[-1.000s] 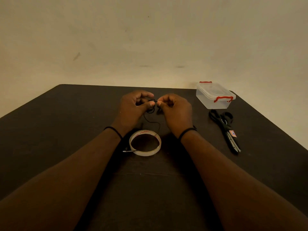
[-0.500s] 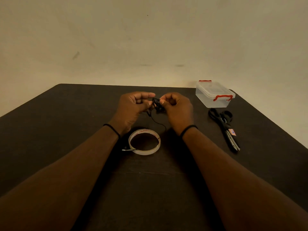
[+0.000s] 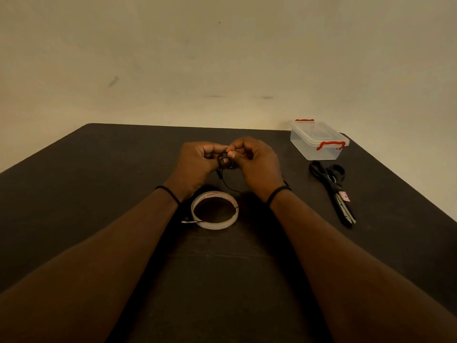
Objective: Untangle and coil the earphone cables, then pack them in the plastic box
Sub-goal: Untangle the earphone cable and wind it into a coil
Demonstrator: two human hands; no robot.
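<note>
1. Left hand (image 3: 197, 164) and right hand (image 3: 257, 162) meet at table centre, fingers curled, both pinching the black earphone cable (image 3: 225, 163) between them, above the table (image 3: 99, 194).
2. Cable is bunched into a small loop at the fingertips; a loose tail hangs toward 6 o'clock and runs down to the tape roll (image 3: 214, 210). What looks like the plug end (image 3: 189, 221) lies at the roll's 8 o'clock edge, too small to be sure.
3. Judgement: coiling in progress, not yet packed.
4. Handling: cable looks thin, light, floppy; it will likely spring open if let go, so pinch across all turns of the loop, not one strand. Don't yank near the buds or plug, probably the weak points.
5. Tape roll sits at 6 o'clock from the hands, just beside the wrists.
6. Plastic box (image 3: 319, 142), clear with red clips, at 2 o'clock, well apart, lid on.
7. Scissors (image 3: 332, 189) at 3 o'clock, just below the box, blades closed.
</note>
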